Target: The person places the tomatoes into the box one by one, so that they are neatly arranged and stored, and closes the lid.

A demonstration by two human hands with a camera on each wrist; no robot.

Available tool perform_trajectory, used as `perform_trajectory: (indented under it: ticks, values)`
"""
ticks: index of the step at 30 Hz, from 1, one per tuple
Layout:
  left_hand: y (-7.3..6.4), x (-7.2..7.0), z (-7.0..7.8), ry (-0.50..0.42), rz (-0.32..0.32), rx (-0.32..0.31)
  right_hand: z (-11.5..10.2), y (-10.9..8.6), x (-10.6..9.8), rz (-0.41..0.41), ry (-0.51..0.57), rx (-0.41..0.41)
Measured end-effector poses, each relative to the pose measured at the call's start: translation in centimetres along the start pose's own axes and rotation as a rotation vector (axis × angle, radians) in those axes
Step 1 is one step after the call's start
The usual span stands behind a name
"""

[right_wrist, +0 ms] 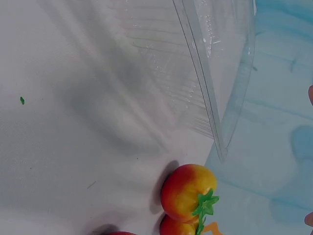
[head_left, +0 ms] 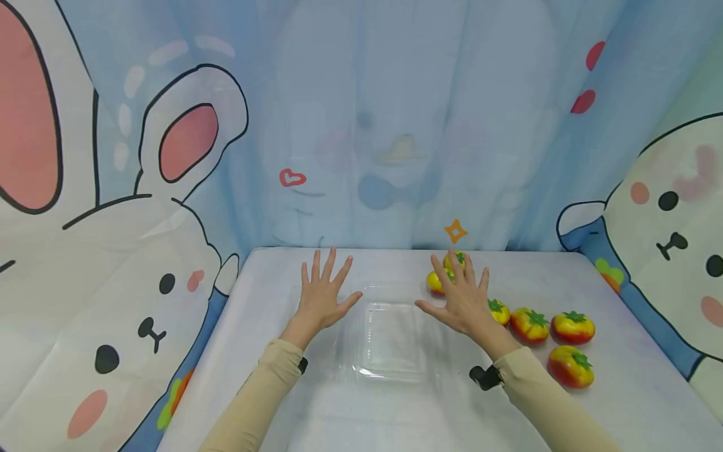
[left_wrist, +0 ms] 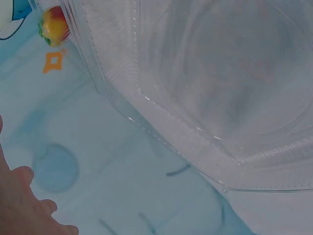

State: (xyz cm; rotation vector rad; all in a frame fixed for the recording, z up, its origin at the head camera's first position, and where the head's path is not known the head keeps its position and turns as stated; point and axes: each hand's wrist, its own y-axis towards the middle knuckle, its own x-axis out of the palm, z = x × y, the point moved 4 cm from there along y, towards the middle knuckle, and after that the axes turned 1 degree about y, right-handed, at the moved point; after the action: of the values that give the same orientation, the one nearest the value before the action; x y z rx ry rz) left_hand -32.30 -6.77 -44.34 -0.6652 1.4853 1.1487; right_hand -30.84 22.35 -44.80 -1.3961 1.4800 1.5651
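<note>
A clear plastic container [head_left: 391, 342] sits on the white table between my hands. To its left, my left hand [head_left: 321, 302] is raised with fingers spread, holding nothing. My right hand [head_left: 464, 302] is likewise spread and holds nothing, on the container's right. From the head view it partly covers some red-and-yellow tomato-like fruits with green leafy tops, such as the fruit [head_left: 436, 284] behind its fingers. In the left wrist view the container's ribbed wall [left_wrist: 171, 147] fills much of the picture. The right wrist view shows a fruit [right_wrist: 188, 191] near the container's side [right_wrist: 208, 88].
More of these fruits lie at the right of the table, among them one at the front [head_left: 570, 367] and one farther back [head_left: 573, 328]. A blue curtain [head_left: 395, 94] with cartoon animals hangs behind the table [head_left: 271, 389] and at both sides.
</note>
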Motion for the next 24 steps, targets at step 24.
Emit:
perform_trajectory:
  ticks: [24]
  values:
    - [-3.3,2.5,-5.8,-0.159,-0.027,-0.154,1.8,0.3,0.0,-0.044,-0.004,0.006]
